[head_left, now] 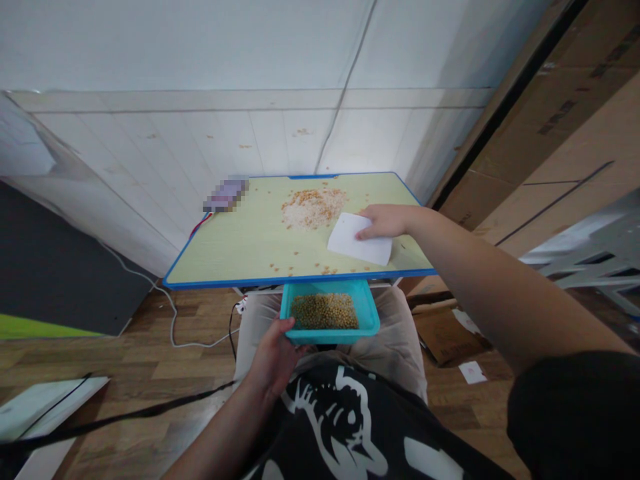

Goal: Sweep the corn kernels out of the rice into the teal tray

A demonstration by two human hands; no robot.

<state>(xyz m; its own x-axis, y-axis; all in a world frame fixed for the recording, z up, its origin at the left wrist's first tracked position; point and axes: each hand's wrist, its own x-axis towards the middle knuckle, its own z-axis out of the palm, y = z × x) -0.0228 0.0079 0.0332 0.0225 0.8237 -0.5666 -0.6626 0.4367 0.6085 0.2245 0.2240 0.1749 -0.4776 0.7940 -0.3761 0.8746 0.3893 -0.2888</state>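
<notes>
My left hand (pixel 277 350) grips the near left corner of a turquoise plastic tray (pixel 327 338), thumb over the rim. Inside the tray lies a layer of yellowish soybeans (pixel 325 312). It is held over my lap, against the near edge of the table. On the right of the tabletop, my right hand (pixel 385 221) is closed on a white sheet of card or paper (pixel 353 239), tilted against the surface. Just beyond the sheet spreads a heap of pale grains mixed with yellow beans (pixel 313 208). Several loose beans (pixel 325 270) lie along the table's near edge.
The small yellow table (pixel 225 250) has a blue rim and stands against a white wall (pixel 200 140). A blurred-out device (pixel 226 195) with a red cable sits at its far left. Cardboard boxes (pixel 540 133) stand at right; a white cable (pixel 173 327) runs across the floor.
</notes>
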